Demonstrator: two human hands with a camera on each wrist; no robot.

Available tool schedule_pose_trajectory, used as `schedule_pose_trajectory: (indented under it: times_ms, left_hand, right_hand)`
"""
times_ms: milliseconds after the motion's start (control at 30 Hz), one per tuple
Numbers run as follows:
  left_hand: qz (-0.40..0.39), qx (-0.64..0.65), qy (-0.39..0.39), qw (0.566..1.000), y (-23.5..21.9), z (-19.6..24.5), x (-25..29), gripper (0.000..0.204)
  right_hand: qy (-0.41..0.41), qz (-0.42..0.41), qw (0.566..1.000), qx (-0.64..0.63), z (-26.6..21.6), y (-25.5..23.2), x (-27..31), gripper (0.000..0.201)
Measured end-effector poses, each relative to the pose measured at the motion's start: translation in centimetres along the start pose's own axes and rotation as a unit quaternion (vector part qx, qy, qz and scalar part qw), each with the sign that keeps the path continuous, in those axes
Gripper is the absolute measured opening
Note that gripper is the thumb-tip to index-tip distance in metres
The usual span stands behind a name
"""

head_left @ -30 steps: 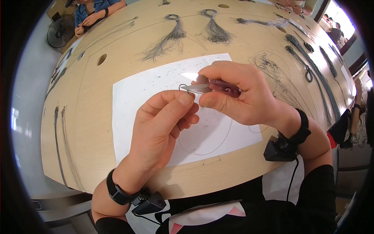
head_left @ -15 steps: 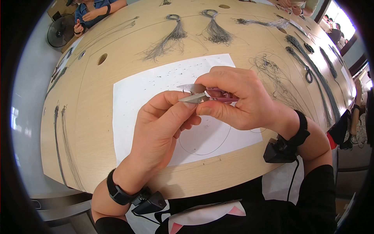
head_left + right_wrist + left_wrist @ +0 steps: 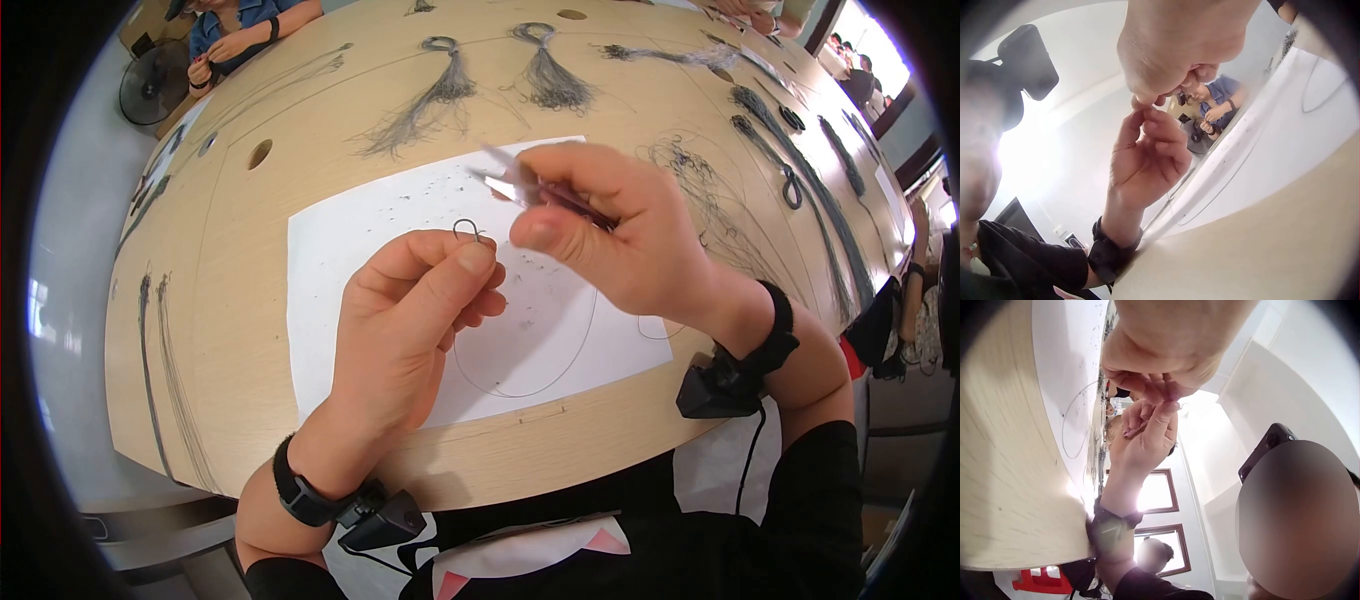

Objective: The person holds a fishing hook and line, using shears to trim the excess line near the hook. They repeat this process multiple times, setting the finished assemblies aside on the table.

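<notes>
Between thumb and forefinger, my left hand (image 3: 405, 310) pinches a small dark fish hook (image 3: 466, 224), its bend sticking up above the fingertips. A thin line (image 3: 510, 396) loops below that hand over the white paper. My right hand (image 3: 630, 235) grips a pair of thread snips (image 3: 515, 183) with a dark purplish handle, mostly covered by the fingers. The blades are blurred and spread, up and to the right of the hook and apart from it. In the left wrist view the left hand (image 3: 1166, 344) hides the hook; in the right wrist view the right hand (image 3: 1185, 50) covers the snips.
Dark specks dot the white paper (image 3: 330, 270). Tied bundles of hooked lines (image 3: 450, 80) lie beyond it, a loose tangle (image 3: 700, 190) on the right, and long strands (image 3: 150, 370) on the left. Another person (image 3: 240, 40) sits across the table.
The snips were at the hook, their blades over it half a second ago. They have since lifted up and away with my right hand. The left hand has barely moved.
</notes>
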State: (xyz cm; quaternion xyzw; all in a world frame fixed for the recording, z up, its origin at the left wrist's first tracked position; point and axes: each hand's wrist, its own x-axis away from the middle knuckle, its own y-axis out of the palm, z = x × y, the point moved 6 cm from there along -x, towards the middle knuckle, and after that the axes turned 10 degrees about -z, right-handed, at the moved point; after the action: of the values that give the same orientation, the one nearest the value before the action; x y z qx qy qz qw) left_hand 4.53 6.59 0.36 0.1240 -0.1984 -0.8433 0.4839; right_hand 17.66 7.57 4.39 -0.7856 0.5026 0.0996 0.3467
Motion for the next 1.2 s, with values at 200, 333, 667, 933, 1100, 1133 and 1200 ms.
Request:
schedule_pose_trajectory:
  times_ms: [200,333,667,933,1100,1133,1200]
  left_hand:
    - [-0.008,-0.02,0.008,1.0,-0.1,-0.5,0.0,0.01]
    - [-0.01,-0.043,-0.005,0.999,0.2,-0.6,0.2,0.01]
    - [0.015,0.022,0.009,1.0,-0.1,0.0,0.1,0.01]
    - [-0.001,0.078,-0.002,0.997,0.1,0.1,0.2,0.01]
    - [-0.006,0.08,-0.007,0.997,0.2,-0.1,0.2,0.009]
    - [0.004,0.077,-0.012,0.997,0.2,-0.2,0.2,0.009]
    - [-0.001,0.079,-0.013,0.997,0.1,-0.2,0.2,0.009]
  right_hand:
    - [0.053,-0.006,0.99,-0.132,-0.2,0.8,0.4,0.026]
    - [0.04,-0.02,0.987,-0.157,-0.5,1.0,0.4,0.025]
    - [0.018,0.011,0.997,-0.076,0.3,0.6,0.4,0.021]
    - [0.031,-0.048,0.998,-0.01,-0.1,0.4,0.1,0.023]
    - [0.02,-0.094,0.994,0.045,0.2,0.8,0.2,0.023]
    - [0.007,-0.086,0.996,0.031,0.3,0.8,0.3,0.024]
    - [-0.005,-0.076,0.997,0.019,0.2,0.7,0.3,0.024]
